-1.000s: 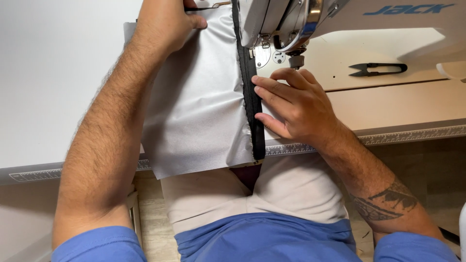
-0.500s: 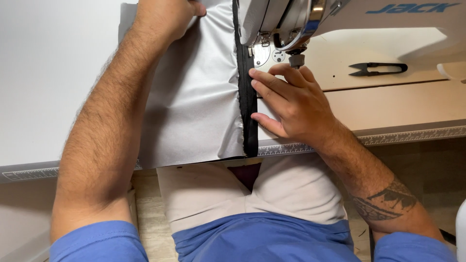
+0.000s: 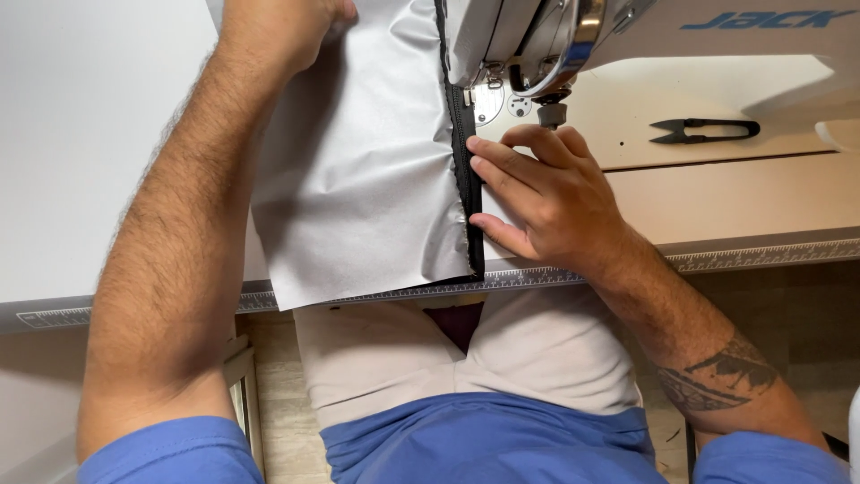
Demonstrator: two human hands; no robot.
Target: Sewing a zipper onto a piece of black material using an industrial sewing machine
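The right hand (image 3: 551, 202) lies flat with its fingers spread and extended, pressing down on the black zipper tape (image 3: 468, 193) and the edge of the grey fabric (image 3: 358, 170); its grip is released, nothing is pinched, the fingertips (image 3: 479, 168) simply bear on the tape just on the near side of the presser foot (image 3: 488, 99). The left hand (image 3: 282, 27) is at the far edge of the view, partly cut off, resting on the far part of the grey fabric with its fingers curled over the cloth; I cannot tell whether it actually clenches the cloth or only weighs on it.

The grey fabric lies spread on the white tabletop (image 3: 90, 134), between the two forearms, its near edge reaching the ruler strip (image 3: 761, 255) that runs along the tabletop's front edge. The black zipper tape runs along the fabric's right edge, from under the sewing machine (image 3: 645, 27) toward the near edge, and the cloth puckers slightly where it meets the tape.

To the right, well apart from the hand, a pair of black thread snips (image 3: 703, 131) lies on the machine's pale bed. Nearer still, below the tabletop's edge, are the person's beige lap and blue shirt (image 3: 484, 444).
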